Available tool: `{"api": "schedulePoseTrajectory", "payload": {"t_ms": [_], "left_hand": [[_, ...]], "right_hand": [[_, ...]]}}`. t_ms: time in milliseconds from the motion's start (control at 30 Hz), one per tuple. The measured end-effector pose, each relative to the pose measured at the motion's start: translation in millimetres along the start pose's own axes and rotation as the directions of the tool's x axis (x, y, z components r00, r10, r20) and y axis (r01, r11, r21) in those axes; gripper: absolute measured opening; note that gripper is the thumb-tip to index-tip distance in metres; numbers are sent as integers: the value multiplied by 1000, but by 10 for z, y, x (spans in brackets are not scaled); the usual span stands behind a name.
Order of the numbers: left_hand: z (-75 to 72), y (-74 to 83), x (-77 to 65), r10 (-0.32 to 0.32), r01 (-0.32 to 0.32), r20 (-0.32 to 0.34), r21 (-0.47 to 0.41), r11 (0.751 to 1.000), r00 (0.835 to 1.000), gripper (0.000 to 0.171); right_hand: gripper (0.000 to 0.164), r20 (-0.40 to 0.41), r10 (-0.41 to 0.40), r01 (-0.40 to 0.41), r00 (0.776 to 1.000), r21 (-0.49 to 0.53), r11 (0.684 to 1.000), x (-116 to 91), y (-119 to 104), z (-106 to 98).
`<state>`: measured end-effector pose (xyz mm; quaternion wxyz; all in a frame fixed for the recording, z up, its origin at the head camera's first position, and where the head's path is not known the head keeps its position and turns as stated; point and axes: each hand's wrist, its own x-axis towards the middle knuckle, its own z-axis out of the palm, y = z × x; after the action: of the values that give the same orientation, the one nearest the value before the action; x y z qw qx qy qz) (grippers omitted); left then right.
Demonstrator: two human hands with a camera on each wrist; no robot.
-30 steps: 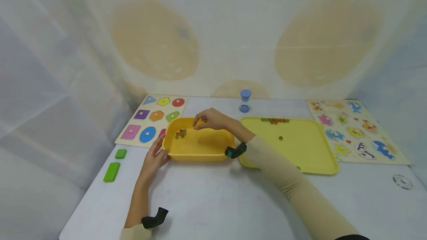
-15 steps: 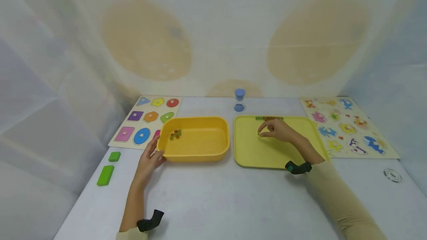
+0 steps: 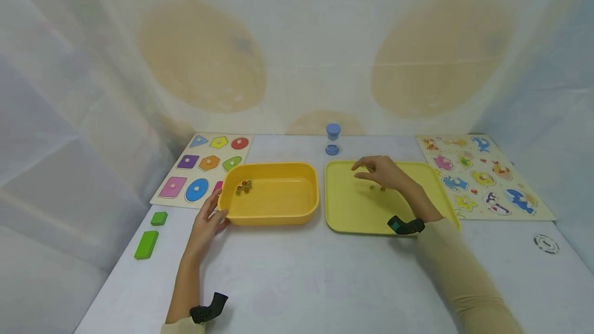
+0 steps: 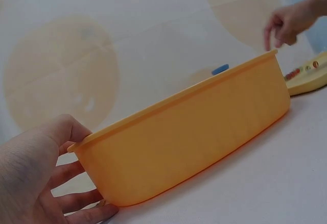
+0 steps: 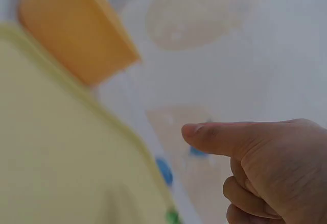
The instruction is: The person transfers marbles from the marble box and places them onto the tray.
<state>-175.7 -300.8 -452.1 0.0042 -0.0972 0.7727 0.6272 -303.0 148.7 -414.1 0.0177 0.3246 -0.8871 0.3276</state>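
My left hand (image 3: 207,223) grips the left end of a yellow-orange basin (image 3: 269,219), a digit hooked at its rim in the left wrist view. Several small red and green marbles (image 3: 244,187) lie together inside, towards the left. My right hand (image 3: 382,171) hovers over the back of a pale yellow tray (image 3: 357,220), thumb and index finger apart, with no marble visible between them. Beneath that hand, two marbles (image 3: 382,188) sit on the tray. A row of marbles (image 4: 294,74) shows on the tray in the left wrist view; in the head view the right hand covers most of it.
A blue-capped sand timer (image 3: 332,139) stands behind the tray. Shape puzzle board (image 3: 169,169) lies back left, animal puzzle board (image 3: 473,197) back right. Green blocks (image 3: 147,245) sit on the left and a round black-and-white marker (image 3: 546,244) on the right.
My right hand has gone from inside the basin to the tray, where it pinched a small marble; now its fingers are parted, slightly farther back. The left hand stays at the basin.
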Motion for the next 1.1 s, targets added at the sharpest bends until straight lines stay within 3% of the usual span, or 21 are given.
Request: {"api": "schedulePoseTrajectory", "payload": {"t_ms": [233,400,567,733,833,1100], "left_hand": [[9,3,-15,10,-10,12,-22,1000,1000,55],[27,32,-22,12,-10,29,-42,999,1000,56],[8,28,-37,11,-11,19,-32,999,1000,56],[-12,14,-37,19,-19,11,-32,999,1000,55],[4,10,-17,17,-17,18,-44,999,1000,55],[92,-12,-14,15,-14,27,-38,999,1000,55]], "right_hand": [[19,69,-152,149,986,49,988,704,-619,216],[16,135,-221,208,966,104,973,1174,-917,547],[18,237,-252,226,938,132,965,1514,-1203,931],[18,344,-279,267,896,83,960,1755,-1398,1257],[19,378,-261,263,888,47,964,1842,-1440,1387],[19,459,-118,111,880,43,993,1867,-1460,1602]]}}
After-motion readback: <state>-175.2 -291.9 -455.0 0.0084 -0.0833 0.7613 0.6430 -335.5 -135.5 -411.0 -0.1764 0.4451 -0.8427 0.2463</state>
